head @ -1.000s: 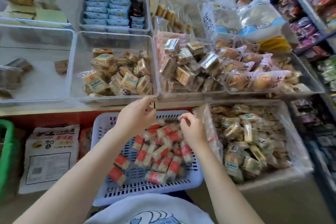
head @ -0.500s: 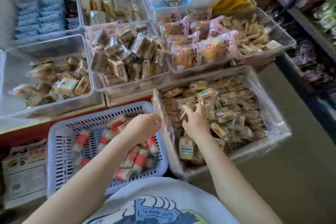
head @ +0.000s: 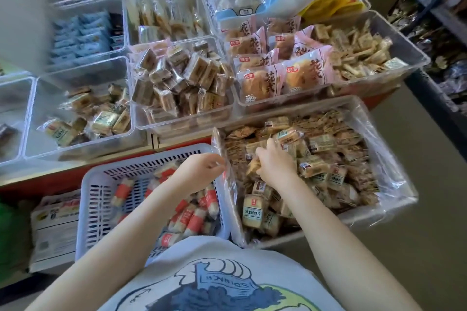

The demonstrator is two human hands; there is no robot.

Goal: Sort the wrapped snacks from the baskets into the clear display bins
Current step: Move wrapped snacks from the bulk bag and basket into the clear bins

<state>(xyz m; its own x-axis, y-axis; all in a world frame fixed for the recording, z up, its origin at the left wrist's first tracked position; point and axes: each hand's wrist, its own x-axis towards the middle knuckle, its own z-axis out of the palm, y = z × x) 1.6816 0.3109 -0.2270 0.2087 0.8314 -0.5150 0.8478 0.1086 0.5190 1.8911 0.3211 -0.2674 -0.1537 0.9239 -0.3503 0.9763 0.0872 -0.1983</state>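
Shop shelving [head: 434,15] crowded with dark packets runs along the right, and clear display bins [head: 83,108] packed with wrapped cakes and biscuits fill a red-edged counter [head: 177,140]. Below the counter sit a pale blue slotted basket [head: 98,199] holding red-and-white wrapped sticks [head: 194,219] and, just to its right, a plastic-lined box [head: 389,184] heaped with tan wrapped snacks [head: 252,212]. The left hand [head: 199,171] pinches the upright edge of the clear plastic liner [head: 225,159] between the basket and the box. The right hand [head: 275,164] is down among the snacks in the box, fingers curled round one or more packets; exactly how many I cannot tell. A printed white sack [head: 55,225] lies left of the basket.
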